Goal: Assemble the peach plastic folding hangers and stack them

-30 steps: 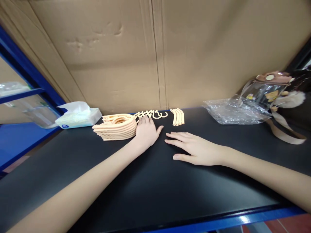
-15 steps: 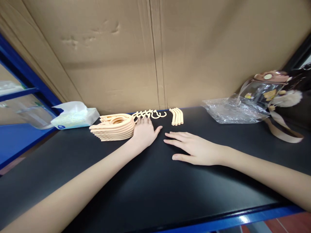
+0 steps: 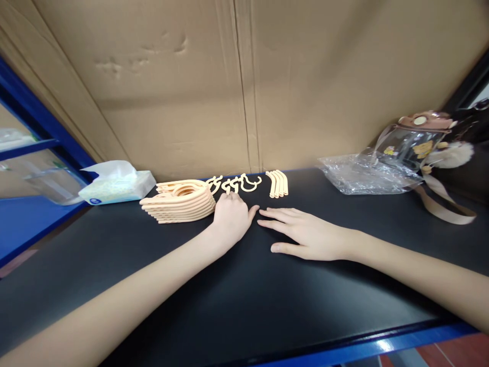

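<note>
Toward the table's [image 3: 244, 311] back edge, left hand [image 3: 231, 218] knuckles-up, fingers curled at thin curved hooks [image 3: 236, 184], grip impossible to tell; just beside, smooth stacked hangers [image 3: 183, 210]; farther from that edge, right hand [image 3: 307, 233] palm-down, fingers spread.

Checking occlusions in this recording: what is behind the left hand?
Beyond the left hand, pale hooks show on the black tabletop, with cardboard farther back. The curled fingertips and whatever lies under the palm are hidden.

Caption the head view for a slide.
Left hand at the hooks, between beige stack and curved bars; right hand open over the table.
</note>
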`<control>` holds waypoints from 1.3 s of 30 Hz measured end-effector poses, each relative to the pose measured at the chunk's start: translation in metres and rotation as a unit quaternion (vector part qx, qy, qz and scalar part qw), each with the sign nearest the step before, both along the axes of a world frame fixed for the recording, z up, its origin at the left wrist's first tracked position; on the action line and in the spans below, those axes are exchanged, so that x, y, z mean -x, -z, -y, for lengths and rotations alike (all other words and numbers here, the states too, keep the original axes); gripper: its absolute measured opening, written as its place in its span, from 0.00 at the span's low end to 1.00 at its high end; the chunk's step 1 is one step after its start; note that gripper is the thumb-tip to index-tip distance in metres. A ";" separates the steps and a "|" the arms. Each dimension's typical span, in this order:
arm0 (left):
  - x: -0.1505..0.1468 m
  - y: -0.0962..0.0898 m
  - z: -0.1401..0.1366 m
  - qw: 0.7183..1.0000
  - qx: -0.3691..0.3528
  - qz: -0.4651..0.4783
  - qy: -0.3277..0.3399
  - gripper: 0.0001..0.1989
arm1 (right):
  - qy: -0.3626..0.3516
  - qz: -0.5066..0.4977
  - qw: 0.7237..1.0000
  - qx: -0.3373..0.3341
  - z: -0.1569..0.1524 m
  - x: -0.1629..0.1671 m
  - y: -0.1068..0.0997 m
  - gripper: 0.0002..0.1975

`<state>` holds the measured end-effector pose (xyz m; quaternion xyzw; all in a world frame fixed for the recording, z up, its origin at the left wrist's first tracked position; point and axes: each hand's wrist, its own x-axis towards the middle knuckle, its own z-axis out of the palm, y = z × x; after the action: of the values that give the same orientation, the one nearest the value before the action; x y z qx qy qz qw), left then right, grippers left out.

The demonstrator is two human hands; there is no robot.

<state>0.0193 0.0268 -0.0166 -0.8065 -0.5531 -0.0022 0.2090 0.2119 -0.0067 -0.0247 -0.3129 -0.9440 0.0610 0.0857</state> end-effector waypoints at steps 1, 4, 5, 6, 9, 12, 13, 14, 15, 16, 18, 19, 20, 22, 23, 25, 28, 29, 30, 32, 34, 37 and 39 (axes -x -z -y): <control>-0.001 0.000 0.005 1.000 0.002 -0.007 0.009 0.26 | -0.002 -0.002 1.000 -0.003 0.000 0.000 0.001 0.32; -0.003 -0.002 0.023 0.999 0.011 -0.027 0.045 0.20 | -0.004 -0.007 1.000 -0.014 0.000 0.000 0.002 0.31; -0.002 -0.002 0.029 0.998 0.014 -0.031 0.053 0.18 | -0.001 -0.010 1.000 -0.019 -0.001 0.000 0.002 0.31; -0.001 -0.003 0.035 0.998 0.016 -0.033 0.059 0.17 | 0.004 -0.013 1.000 -0.025 -0.001 0.000 0.002 0.30; 0.007 -0.004 0.050 0.996 0.012 -0.023 0.084 0.18 | 0.020 -0.033 0.998 -0.048 -0.002 0.001 0.002 0.25; 0.020 -0.006 0.063 0.992 0.001 0.001 0.127 0.14 | 0.030 -0.057 0.996 -0.064 -0.003 0.002 0.002 0.20; 0.024 -0.006 0.066 0.990 -0.003 0.009 0.140 0.13 | 0.032 -0.063 0.995 -0.067 -0.003 0.003 0.002 0.19; 0.029 -0.007 0.068 0.988 -0.011 0.019 0.153 0.12 | 0.034 -0.068 0.995 -0.068 -0.004 0.003 0.002 0.19; 0.033 -0.007 0.069 0.986 -0.018 0.029 0.163 0.11 | 0.036 -0.070 0.995 -0.069 -0.004 0.003 0.002 0.18; 0.038 -0.008 0.069 0.984 -0.029 0.040 0.170 0.11 | 0.036 -0.070 0.995 -0.069 -0.004 0.003 0.002 0.18; 0.046 -0.007 0.068 0.982 -0.043 0.059 0.175 0.10 | 0.036 -0.064 0.995 -0.069 -0.003 0.003 0.002 0.18; 0.050 -0.007 0.067 0.982 -0.046 0.068 0.172 0.11 | 0.035 -0.061 0.995 -0.069 -0.003 0.003 0.002 0.18; 0.054 -0.006 0.065 0.983 -0.045 0.072 0.165 0.11 | 0.034 -0.058 0.995 -0.068 -0.003 0.003 0.003 0.18; 0.059 -0.004 0.062 0.985 -0.043 0.074 0.147 0.12 | 0.032 -0.056 0.996 -0.063 -0.002 0.004 0.003 0.18; 0.060 -0.004 0.061 0.987 -0.044 0.074 0.135 0.12 | 0.029 -0.056 0.996 -0.060 -0.002 0.004 0.003 0.19; 0.059 -0.002 0.061 0.989 -0.039 0.083 0.115 0.12 | 0.017 -0.056 0.997 -0.053 -0.002 0.007 0.004 0.20; 0.056 0.001 0.062 0.989 -0.010 0.106 0.102 0.14 | -0.017 -0.052 0.998 -0.040 -0.001 0.011 0.005 0.23; 0.055 0.002 0.061 0.988 0.001 0.114 0.105 0.15 | -0.027 -0.050 0.998 -0.036 0.000 0.013 0.005 0.23; 0.054 0.004 0.061 0.986 0.013 0.124 0.111 0.15 | -0.035 -0.048 0.998 -0.032 0.000 0.014 0.005 0.23; 0.055 0.006 0.057 0.978 0.039 0.158 0.129 0.14 | -0.043 -0.043 0.998 -0.026 0.001 0.015 0.005 0.23; 0.057 0.007 0.053 0.965 0.068 0.201 0.153 0.13 | -0.051 -0.041 0.998 -0.020 0.002 0.015 0.005 0.23; 0.062 0.008 0.045 0.949 0.097 0.246 0.172 0.13 | -0.058 -0.047 0.997 -0.019 0.002 0.014 0.005 0.22; 0.064 0.009 0.042 0.943 0.109 0.263 0.175 0.14 | -0.045 -0.061 0.997 -0.030 0.000 0.014 0.005 0.21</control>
<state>-0.0450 -0.0149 -0.0254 -0.8790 -0.4356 -0.1905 -0.0363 0.1981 -0.0070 -0.0300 -0.2635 -0.9514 0.0552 0.1497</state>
